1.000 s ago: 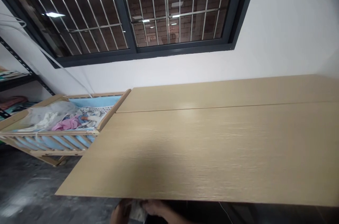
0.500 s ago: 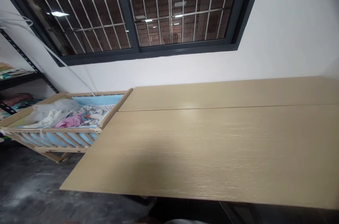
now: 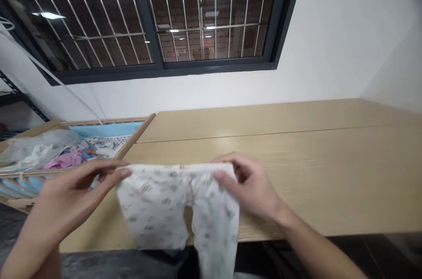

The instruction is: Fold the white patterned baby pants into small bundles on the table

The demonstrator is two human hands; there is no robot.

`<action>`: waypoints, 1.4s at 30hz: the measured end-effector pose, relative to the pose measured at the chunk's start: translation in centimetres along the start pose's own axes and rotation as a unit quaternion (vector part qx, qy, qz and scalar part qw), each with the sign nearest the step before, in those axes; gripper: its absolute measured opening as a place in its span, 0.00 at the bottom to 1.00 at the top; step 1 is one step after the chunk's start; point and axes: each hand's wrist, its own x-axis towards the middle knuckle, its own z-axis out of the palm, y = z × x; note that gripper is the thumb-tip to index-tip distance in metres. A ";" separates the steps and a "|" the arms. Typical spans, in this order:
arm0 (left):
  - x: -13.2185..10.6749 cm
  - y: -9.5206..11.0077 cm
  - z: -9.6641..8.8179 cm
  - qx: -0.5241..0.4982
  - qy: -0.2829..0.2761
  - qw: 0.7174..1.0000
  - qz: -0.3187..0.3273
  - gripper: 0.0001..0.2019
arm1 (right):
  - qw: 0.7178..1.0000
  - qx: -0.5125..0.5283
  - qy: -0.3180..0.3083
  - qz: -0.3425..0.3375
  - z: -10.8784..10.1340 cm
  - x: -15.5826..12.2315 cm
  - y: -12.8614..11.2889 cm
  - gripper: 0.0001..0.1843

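A small pair of white baby trousers [image 3: 161,204] with a grey-brown print hangs by its waistband between my hands, above the front of the wooden table [image 3: 313,173]. My left hand [image 3: 75,195] pinches the waistband's left corner between thumb and fingers. At the right corner my right hand [image 3: 247,184] has thumb and fingers closed on the cloth. Both legs dangle downward, the right one reaching past the table's front edge to the bottom of the view. The cloth is slightly blurred.
On the left a wooden cot [image 3: 135,138] with blue lining adjoins the table; a pink cloth [image 3: 67,158] and other clothes lie in it. A barred window [image 3: 161,65] is set in the white wall behind. Dark shelving [image 3: 24,98] stands far left.
Both hands have come into view, holding the trousers up by the waistband over the table. The view has turned a little to the right.
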 end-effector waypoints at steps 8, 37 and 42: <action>10.6 3.1 10.7 -0.036 -0.144 0.986 0.082 0.16 | 0.995 -0.069 0.004 0.072 -7.1 10.3 7.5 0.17; 0.9 14.5 24.1 0.071 -0.403 0.883 0.230 0.24 | 0.897 -0.346 0.032 0.274 -8.5 17.3 26.9 0.08; -5.7 17.0 24.1 0.048 -0.453 0.817 0.354 0.29 | 0.890 -0.354 0.008 0.288 -8.1 17.1 26.2 0.07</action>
